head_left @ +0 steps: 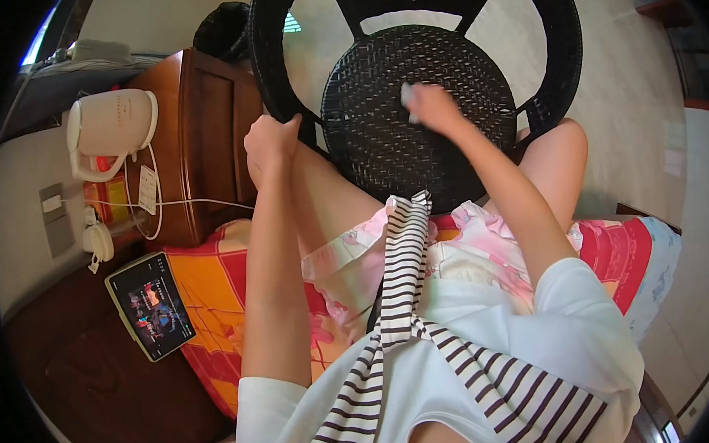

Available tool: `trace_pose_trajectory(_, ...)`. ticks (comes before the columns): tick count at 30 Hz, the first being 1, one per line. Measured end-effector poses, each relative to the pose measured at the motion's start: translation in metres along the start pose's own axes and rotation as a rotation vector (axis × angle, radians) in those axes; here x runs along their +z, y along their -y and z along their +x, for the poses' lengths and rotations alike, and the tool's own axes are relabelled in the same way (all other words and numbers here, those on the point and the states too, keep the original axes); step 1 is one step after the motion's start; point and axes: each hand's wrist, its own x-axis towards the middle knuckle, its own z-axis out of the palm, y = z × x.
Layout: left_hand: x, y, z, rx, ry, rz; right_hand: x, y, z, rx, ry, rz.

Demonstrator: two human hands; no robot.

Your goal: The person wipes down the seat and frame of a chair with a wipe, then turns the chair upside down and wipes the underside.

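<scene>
A black woven chair [418,67] stands in front of me, its round seat between my knees. My left hand [270,145] is closed around the left end of the chair's curved armrest. Over the seat, my right hand [438,109] is slightly blurred by motion. Its fingers are closed on a small white wipe [408,100], which looks like tissue or cloth and is partly hidden by the hand. The wipe is at or just above the weave; I cannot tell whether it touches.
A wooden cabinet [204,149] stands at the left, with a pale electric kettle [113,122] and its white cord. A tablet [150,309] lies beside the orange and red bedding [206,312] under me. Behind the cabinet is a black bag [224,32]. Tiled floor [613,68] extends right.
</scene>
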Motion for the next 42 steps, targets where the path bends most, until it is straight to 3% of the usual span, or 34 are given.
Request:
trace_pose_trajectory(2, -0.005, -0.003, -0.001, -0.016, 0.026, 0.016, 0.027, 0.023, -0.045, -0.14, 0.131, -0.004)
trace_pose_trajectory(3, -0.004, -0.003, -0.001, -0.018, 0.02, 0.012, 0.036, 0.03, -0.061, -0.217, 0.368, -0.189)
trace_pose_trajectory(4, -0.002, -0.001, 0.0, -0.019, 0.014, 0.009, 0.052, 0.028, -0.074, -0.401, 0.213, -0.169)
trace_pose_trajectory(8, 0.0, 0.0, 0.001, -0.003, 0.013, -0.007, 0.064, 0.01, -0.052, -0.465, 0.074, -0.25)
trace_pose_trajectory(9, -0.001, -0.001, 0.0, -0.003, 0.01, 0.0, 0.061, 0.005, -0.041, -0.425, -0.037, -0.303)
trace_pose_trajectory(11, -0.003, -0.002, -0.002, -0.006, 0.003, 0.012, 0.043, -0.016, -0.009, -0.215, 0.075, -0.446)
trace_pose_trajectory(12, -0.003, -0.002, -0.002, 0.001, 0.004, 0.007, 0.037, -0.033, 0.004, -0.214, -0.048, -0.408)
trace_pose_trajectory(15, -0.005, -0.003, -0.003, 0.007, 0.022, 0.003, 0.008, -0.056, 0.035, 0.02, -0.047, -0.421)
trace_pose_trajectory(18, -0.007, -0.006, -0.003, -0.011, 0.051, 0.001, -0.01, -0.072, 0.056, 0.121, -0.15, -0.517)
trace_pose_trajectory(22, -0.008, -0.006, -0.005, -0.008, 0.005, 0.012, -0.024, -0.05, 0.055, 0.168, -0.101, -0.287)
trace_pose_trajectory(25, -0.007, -0.006, -0.003, -0.017, 0.01, 0.0, -0.004, 0.018, -0.002, -0.03, 0.086, -0.347)
trace_pose_trajectory(26, -0.006, -0.005, -0.002, -0.029, 0.021, -0.007, 0.024, 0.038, -0.03, -0.233, -0.213, -0.439)
trace_pose_trajectory(27, -0.005, -0.005, -0.002, -0.019, 0.013, -0.009, 0.074, 0.031, -0.043, -0.278, -0.107, -0.445)
trace_pose_trajectory(29, -0.001, -0.002, 0.001, 0.004, -0.005, -0.007, 0.107, 0.026, -0.059, -0.414, 0.057, -0.382)
trace_pose_trajectory(31, -0.003, -0.003, -0.001, 0.019, -0.014, -0.009, 0.086, 0.029, -0.074, -0.595, 0.182, -0.238)
trace_pose_trajectory(33, -0.001, 0.0, -0.002, 0.021, -0.01, 0.0, 0.066, 0.017, -0.049, -0.534, 0.006, -0.283)
trace_pose_trajectory(36, 0.005, 0.001, 0.004, 0.012, -0.004, 0.005, 0.027, -0.03, 0.002, -0.215, 0.026, -0.382)
trace_pose_trajectory(37, 0.005, 0.002, 0.004, 0.014, 0.0, 0.01, 0.017, -0.052, 0.009, -0.171, -0.116, -0.32)
trace_pose_trajectory(39, 0.004, 0.004, 0.004, 0.008, 0.01, 0.031, -0.008, -0.084, 0.027, 0.006, -0.136, -0.4)
trace_pose_trajectory(42, 0.001, -0.001, 0.003, -0.002, 0.022, 0.047, -0.033, -0.107, 0.037, 0.009, -0.206, -0.415)
